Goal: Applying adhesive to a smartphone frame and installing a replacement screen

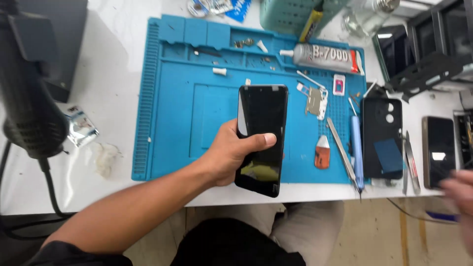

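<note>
Single head-worn view, looking steeply down, close over blue work mat (187,123) on white bench (113,83)

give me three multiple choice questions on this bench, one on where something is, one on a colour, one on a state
1. Where does the glue tube lie?
A. at the mat's far edge
B. on the floor
C. in the left hand

2. What colour is the mat?
A. red
B. blue
C. yellow

3. How is the phone in the left hand?
A. screen lit
B. screen dark, held above the mat
C. lying flat on the mat

Answers:
1 A, the tube rests along the mat's top edge.
2 B, the mat is plainly blue.
3 B, the fingers wrap the phone and its screen is black. The right hand is blurred at the frame's edge.
</note>
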